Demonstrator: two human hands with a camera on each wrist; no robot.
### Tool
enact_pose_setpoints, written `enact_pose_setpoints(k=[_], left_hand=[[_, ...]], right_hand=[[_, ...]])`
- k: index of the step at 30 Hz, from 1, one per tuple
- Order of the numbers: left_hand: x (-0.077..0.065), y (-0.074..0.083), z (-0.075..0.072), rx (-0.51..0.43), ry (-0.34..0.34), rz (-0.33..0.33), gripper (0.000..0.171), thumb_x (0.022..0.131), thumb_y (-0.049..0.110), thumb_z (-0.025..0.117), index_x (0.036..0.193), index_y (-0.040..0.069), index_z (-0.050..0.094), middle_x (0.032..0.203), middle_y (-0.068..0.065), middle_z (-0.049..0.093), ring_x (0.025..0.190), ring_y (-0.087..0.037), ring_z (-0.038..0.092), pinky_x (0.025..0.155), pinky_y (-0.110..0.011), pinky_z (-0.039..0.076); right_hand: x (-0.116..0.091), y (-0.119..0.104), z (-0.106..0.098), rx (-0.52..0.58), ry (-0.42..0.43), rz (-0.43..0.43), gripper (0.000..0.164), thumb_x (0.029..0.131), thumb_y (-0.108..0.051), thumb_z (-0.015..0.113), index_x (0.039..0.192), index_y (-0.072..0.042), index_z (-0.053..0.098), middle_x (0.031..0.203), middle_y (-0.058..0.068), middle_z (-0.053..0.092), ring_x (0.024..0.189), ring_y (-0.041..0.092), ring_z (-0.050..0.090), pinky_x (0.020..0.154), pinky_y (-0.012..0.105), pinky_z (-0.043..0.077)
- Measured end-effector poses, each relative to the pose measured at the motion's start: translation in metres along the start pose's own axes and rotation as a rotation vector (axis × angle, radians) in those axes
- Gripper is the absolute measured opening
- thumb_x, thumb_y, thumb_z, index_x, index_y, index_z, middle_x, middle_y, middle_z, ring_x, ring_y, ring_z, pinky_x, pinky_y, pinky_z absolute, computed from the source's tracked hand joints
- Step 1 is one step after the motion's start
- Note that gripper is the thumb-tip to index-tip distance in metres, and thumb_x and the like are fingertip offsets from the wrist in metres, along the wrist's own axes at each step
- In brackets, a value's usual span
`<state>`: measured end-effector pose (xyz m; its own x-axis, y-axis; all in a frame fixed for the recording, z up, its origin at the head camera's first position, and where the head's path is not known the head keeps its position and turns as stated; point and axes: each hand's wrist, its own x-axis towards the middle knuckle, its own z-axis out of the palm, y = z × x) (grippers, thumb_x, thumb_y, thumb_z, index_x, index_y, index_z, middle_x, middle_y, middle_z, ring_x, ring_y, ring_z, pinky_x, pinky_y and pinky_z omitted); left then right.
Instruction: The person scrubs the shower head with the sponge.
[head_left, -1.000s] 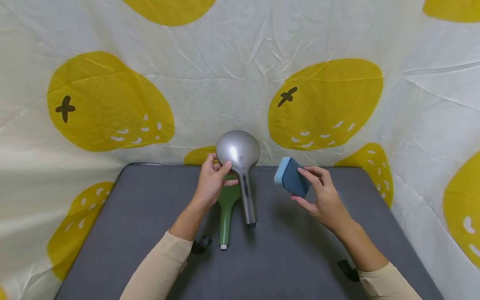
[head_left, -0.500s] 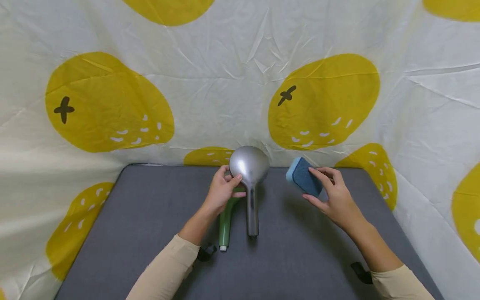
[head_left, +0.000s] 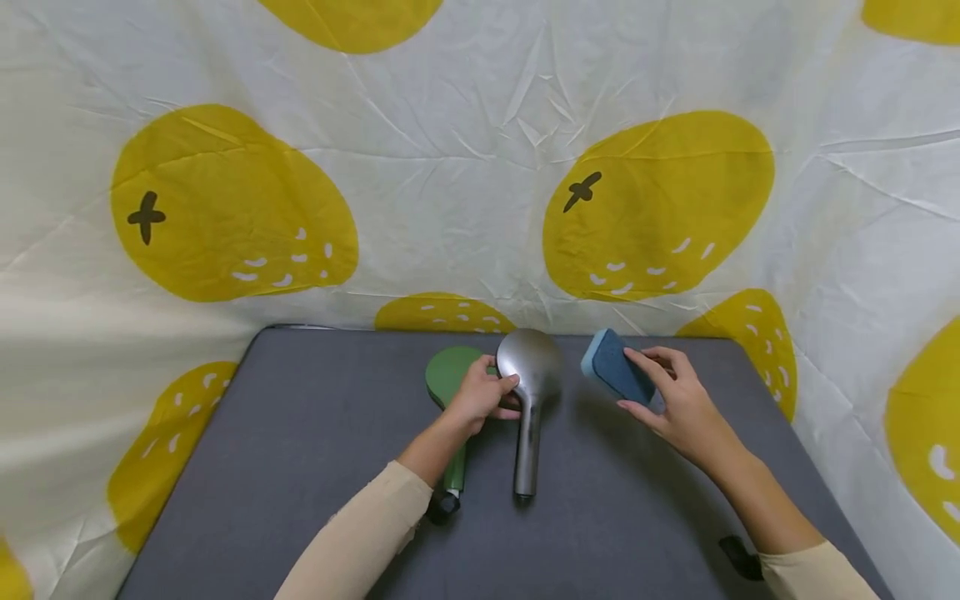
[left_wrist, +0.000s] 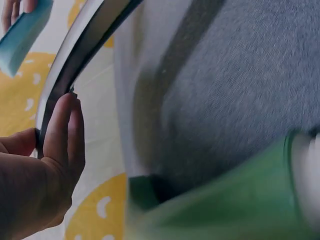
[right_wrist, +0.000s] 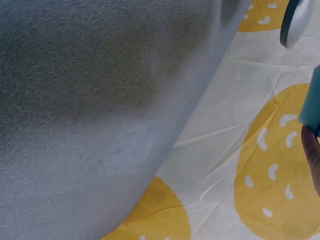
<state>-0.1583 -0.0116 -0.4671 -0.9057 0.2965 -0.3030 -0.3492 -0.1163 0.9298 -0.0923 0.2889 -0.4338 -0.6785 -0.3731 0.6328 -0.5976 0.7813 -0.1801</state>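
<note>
A silver-grey shower head (head_left: 534,360) hangs with its handle toward me, its rounded back up. My left hand (head_left: 474,402) pinches the left edge of its disc, thumb on the back and fingers beneath, as the left wrist view shows with the shower head (left_wrist: 82,42) edge-on. My right hand (head_left: 681,410) holds a blue sponge (head_left: 621,367) between thumb and fingers, to the right of the disc and apart from it. Partly hidden under the left hand and forearm, a green shower head (head_left: 447,372) lies on the dark grey table (head_left: 322,450).
Behind the table's far edge hangs a white cloth (head_left: 442,108) printed with yellow fruit shapes, which also runs along both sides. Small black pieces (head_left: 738,557) show near each wrist.
The left hand has moved right and nearer to me with the silver shower head, lowering it and uncovering the green disc. The right hand has shifted slightly right and down with the sponge.
</note>
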Motion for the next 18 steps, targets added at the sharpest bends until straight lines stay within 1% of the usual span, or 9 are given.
enact_pose_setpoints(k=[4,7,9,12,15,18], left_hand=[[0.006,-0.007,0.005,0.008,0.019,-0.058,0.042,0.102,0.000,0.061,0.138,-0.002,0.041,0.092,-0.015,0.065,0.063,-0.020,0.066,0.067,-0.045,0.065],[0.010,-0.010,0.009,0.011,0.037,-0.090,0.043,0.102,0.000,0.060,0.139,-0.002,0.039,0.088,-0.015,0.065,0.061,-0.020,0.065,0.068,-0.045,0.065],[0.013,-0.013,0.011,0.022,0.045,-0.106,0.041,0.102,-0.001,0.060,0.138,-0.003,0.040,0.085,-0.015,0.064,0.059,-0.019,0.064,0.067,-0.045,0.065],[0.018,-0.018,0.016,0.024,0.045,-0.138,0.034,0.101,-0.001,0.059,0.132,-0.003,0.043,0.080,-0.013,0.063,0.057,-0.019,0.063,0.068,-0.046,0.065],[0.022,-0.021,0.020,0.024,0.048,-0.155,0.027,0.102,-0.001,0.057,0.127,-0.004,0.047,0.080,-0.012,0.061,0.056,-0.020,0.061,0.070,-0.048,0.065],[0.027,-0.024,0.024,0.024,0.049,-0.164,0.024,0.102,-0.001,0.056,0.125,-0.005,0.049,0.081,-0.012,0.060,0.056,-0.021,0.061,0.071,-0.048,0.065]], right_hand=[[0.000,0.002,0.000,-0.006,-0.013,-0.024,0.081,0.099,-0.068,0.045,0.137,0.002,0.062,0.122,0.030,0.055,0.106,0.039,0.056,0.087,0.031,0.044],[0.000,0.002,0.000,-0.010,-0.025,-0.031,0.081,0.099,-0.068,0.043,0.137,0.001,0.062,0.123,0.029,0.056,0.105,0.037,0.056,0.085,0.036,0.045],[0.000,0.003,0.000,-0.011,-0.032,-0.034,0.081,0.099,-0.069,0.043,0.137,0.000,0.062,0.124,0.028,0.056,0.105,0.036,0.057,0.085,0.035,0.045],[-0.002,0.004,0.001,0.003,-0.043,-0.033,0.080,0.098,-0.068,0.045,0.138,-0.001,0.062,0.125,0.027,0.056,0.106,0.035,0.057,0.088,0.030,0.044],[-0.003,0.005,0.001,0.017,-0.052,-0.030,0.078,0.098,-0.067,0.047,0.139,-0.002,0.062,0.126,0.027,0.056,0.107,0.035,0.056,0.092,0.025,0.042],[-0.004,0.007,0.000,0.020,-0.054,-0.029,0.077,0.098,-0.066,0.049,0.139,-0.002,0.062,0.125,0.026,0.056,0.107,0.035,0.056,0.093,0.024,0.041]])
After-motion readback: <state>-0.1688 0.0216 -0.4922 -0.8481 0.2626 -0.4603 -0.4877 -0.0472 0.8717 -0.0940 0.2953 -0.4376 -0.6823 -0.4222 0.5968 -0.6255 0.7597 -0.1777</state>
